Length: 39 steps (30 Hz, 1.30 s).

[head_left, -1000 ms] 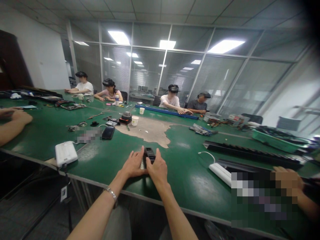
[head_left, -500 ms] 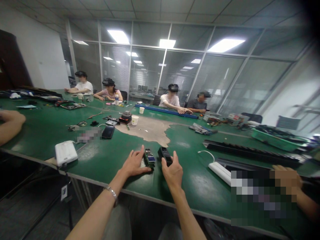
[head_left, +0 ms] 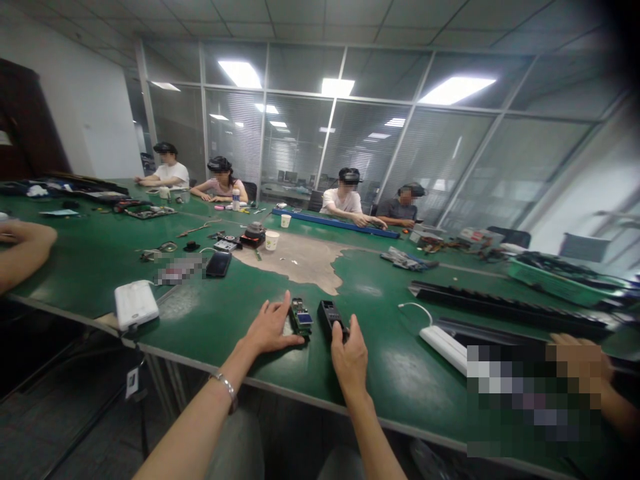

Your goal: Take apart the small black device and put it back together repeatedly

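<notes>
My left hand (head_left: 269, 328) grips a green circuit board (head_left: 301, 319) with a small blue-grey display, its thumb at the near end and its fingers along the left side. A short gap to the right lies a black plastic casing (head_left: 330, 316), long and narrow with cut-outs in its face. My right hand (head_left: 350, 350) has the casing's near right edge between thumb and fingers. Part of the casing is hidden behind that thumb. Both pieces are low over the green table (head_left: 395, 407), near its front edge.
To the left are a white power bank (head_left: 136, 304) and a black phone (head_left: 219, 264). A paper cup (head_left: 271, 240) stands farther back. On the right lie a white device with a cable (head_left: 443, 347), black rails (head_left: 505, 307) and another person's hand (head_left: 575, 367).
The black casing has come off the circuit board and moved right with my right hand, exposing the display. My right hand's grip has slid toward the casing's near end. My left hand stays around the board.
</notes>
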Tool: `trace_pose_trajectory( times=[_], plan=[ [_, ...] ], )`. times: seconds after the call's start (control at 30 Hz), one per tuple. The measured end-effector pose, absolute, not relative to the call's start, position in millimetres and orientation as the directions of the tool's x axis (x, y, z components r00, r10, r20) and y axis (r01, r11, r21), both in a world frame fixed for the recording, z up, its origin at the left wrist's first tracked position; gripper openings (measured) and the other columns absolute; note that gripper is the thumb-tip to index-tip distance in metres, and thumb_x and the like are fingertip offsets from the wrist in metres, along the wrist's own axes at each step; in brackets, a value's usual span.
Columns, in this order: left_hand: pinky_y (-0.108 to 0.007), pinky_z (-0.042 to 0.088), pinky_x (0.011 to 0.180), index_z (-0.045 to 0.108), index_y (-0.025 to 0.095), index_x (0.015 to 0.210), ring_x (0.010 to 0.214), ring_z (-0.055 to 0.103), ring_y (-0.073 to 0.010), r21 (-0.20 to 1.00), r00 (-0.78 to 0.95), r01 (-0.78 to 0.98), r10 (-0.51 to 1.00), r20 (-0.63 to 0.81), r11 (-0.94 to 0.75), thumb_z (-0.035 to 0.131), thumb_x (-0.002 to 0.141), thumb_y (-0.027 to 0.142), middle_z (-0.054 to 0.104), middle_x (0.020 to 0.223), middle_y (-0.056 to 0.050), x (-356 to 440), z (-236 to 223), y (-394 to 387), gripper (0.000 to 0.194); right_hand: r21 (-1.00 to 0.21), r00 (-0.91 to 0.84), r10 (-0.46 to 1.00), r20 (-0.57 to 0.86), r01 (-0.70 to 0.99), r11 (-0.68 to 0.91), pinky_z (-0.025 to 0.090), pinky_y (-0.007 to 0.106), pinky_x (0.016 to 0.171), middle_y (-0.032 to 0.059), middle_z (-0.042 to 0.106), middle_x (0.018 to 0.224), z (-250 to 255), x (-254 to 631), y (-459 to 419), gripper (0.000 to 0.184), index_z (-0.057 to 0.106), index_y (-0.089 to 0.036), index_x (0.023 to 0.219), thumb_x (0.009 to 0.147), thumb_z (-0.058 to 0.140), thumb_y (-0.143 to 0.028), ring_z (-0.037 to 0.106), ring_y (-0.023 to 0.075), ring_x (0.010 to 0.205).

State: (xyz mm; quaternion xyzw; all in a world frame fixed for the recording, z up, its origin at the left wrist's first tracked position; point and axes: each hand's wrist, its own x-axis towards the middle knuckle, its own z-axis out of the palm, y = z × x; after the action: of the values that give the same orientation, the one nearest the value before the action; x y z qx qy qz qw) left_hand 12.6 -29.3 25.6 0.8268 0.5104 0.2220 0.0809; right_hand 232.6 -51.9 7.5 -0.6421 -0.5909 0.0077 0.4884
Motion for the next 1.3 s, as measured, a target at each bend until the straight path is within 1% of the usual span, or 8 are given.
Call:
trace_pose_trajectory(
  times=[0.23, 0.3, 0.43, 0.6, 0.77, 0.97, 1.1, 1.3],
  plan=[
    [-0.049, 0.012, 0.113, -0.009, 0.017, 0.15, 0.134, 0.035, -0.0326, 0.363, 0.373, 0.812, 0.885, 0.279, -0.457, 0.055, 0.071, 0.077, 0.04, 0.145, -0.016, 13, 28, -31, 0.119, -0.693, 0.331, 0.77, 0.546, 0.694, 0.194, 0.036, 0.041, 0.104, 0.024, 0.049, 0.135, 7, 234, -52, 0.069, 0.044, 0.001, 0.136, 0.096, 0.024, -0.051, 0.047, 0.0281, 0.127],
    [-0.05, 0.011, 0.113, -0.009, 0.017, 0.15, 0.135, 0.034, -0.0325, 0.365, 0.375, 0.81, 0.884, 0.278, -0.458, 0.055, 0.071, 0.077, 0.04, 0.145, -0.016, 13, 28, -31, 0.118, -0.681, 0.32, 0.772, 0.549, 0.706, 0.192, 0.036, 0.041, 0.104, 0.0236, 0.049, 0.136, 8, 232, -53, 0.069, 0.042, 0.0, 0.138, 0.095, 0.028, -0.053, 0.047, 0.0285, 0.127],
    [-0.05, 0.011, 0.113, -0.01, 0.016, 0.15, 0.135, 0.034, -0.0322, 0.366, 0.376, 0.808, 0.882, 0.284, -0.462, 0.055, 0.072, 0.076, 0.04, 0.145, -0.016, 13, 28, -31, 0.118, -0.606, 0.258, 0.772, 0.58, 0.771, 0.197, 0.038, 0.043, 0.102, 0.0241, 0.048, 0.136, 9, 228, -55, 0.076, 0.037, -0.001, 0.141, 0.088, 0.046, -0.055, 0.046, 0.031, 0.126],
    [-0.05, 0.013, 0.113, -0.008, 0.016, 0.15, 0.134, 0.035, -0.0319, 0.364, 0.377, 0.807, 0.88, 0.287, -0.465, 0.054, 0.072, 0.077, 0.043, 0.144, -0.015, 14, 29, -31, 0.116, -0.57, 0.205, 0.794, 0.573, 0.795, 0.207, 0.041, 0.042, 0.1, 0.0234, 0.051, 0.134, 10, 230, -53, 0.07, 0.037, -0.002, 0.141, 0.088, 0.047, -0.047, 0.05, 0.0306, 0.123],
    [-0.05, 0.014, 0.113, -0.007, 0.015, 0.15, 0.133, 0.035, -0.0317, 0.358, 0.378, 0.807, 0.876, 0.299, -0.47, 0.054, 0.073, 0.076, 0.043, 0.143, -0.015, 14, 27, -30, 0.116, -0.605, 0.244, 0.788, 0.566, 0.772, 0.196, 0.042, 0.042, 0.098, 0.0213, 0.055, 0.13, 34, 226, -51, 0.066, 0.039, -0.004, 0.14, 0.088, 0.047, -0.045, 0.055, 0.0303, 0.117],
    [-0.05, 0.014, 0.113, -0.011, 0.016, 0.15, 0.133, 0.036, -0.0322, 0.347, 0.372, 0.811, 0.873, 0.316, -0.471, 0.055, 0.072, 0.076, 0.042, 0.144, -0.015, 14, 23, -28, 0.118, -0.63, 0.194, 0.767, 0.612, 0.706, 0.324, 0.043, 0.037, 0.096, 0.0182, 0.058, 0.126, 70, 196, -48, 0.064, 0.039, -0.006, 0.14, 0.09, 0.048, -0.043, 0.057, 0.0269, 0.114],
    [-0.051, 0.015, 0.112, -0.015, 0.014, 0.148, 0.132, 0.037, -0.0325, 0.341, 0.376, 0.81, 0.868, 0.323, -0.478, 0.055, 0.075, 0.072, 0.042, 0.144, -0.016, 14, 21, -27, 0.117, -0.595, 0.115, 0.807, 0.579, 0.737, 0.322, 0.044, 0.037, 0.095, 0.0194, 0.058, 0.127, 74, 177, -46, 0.064, 0.038, -0.006, 0.14, 0.088, 0.052, -0.04, 0.059, 0.0283, 0.112],
    [-0.052, 0.015, 0.112, -0.017, 0.015, 0.148, 0.132, 0.037, -0.0317, 0.35, 0.38, 0.798, 0.86, 0.341, -0.491, 0.056, 0.077, 0.066, 0.041, 0.145, -0.015, 13, 21, -28, 0.114, -0.555, 0.083, 0.87, 0.486, 0.799, 0.234, 0.047, 0.035, 0.089, 0.0191, 0.064, 0.115, 69, 166, -49, 0.064, 0.04, -0.006, 0.14, 0.086, 0.055, -0.037, 0.063, 0.0292, 0.105]
  ],
)
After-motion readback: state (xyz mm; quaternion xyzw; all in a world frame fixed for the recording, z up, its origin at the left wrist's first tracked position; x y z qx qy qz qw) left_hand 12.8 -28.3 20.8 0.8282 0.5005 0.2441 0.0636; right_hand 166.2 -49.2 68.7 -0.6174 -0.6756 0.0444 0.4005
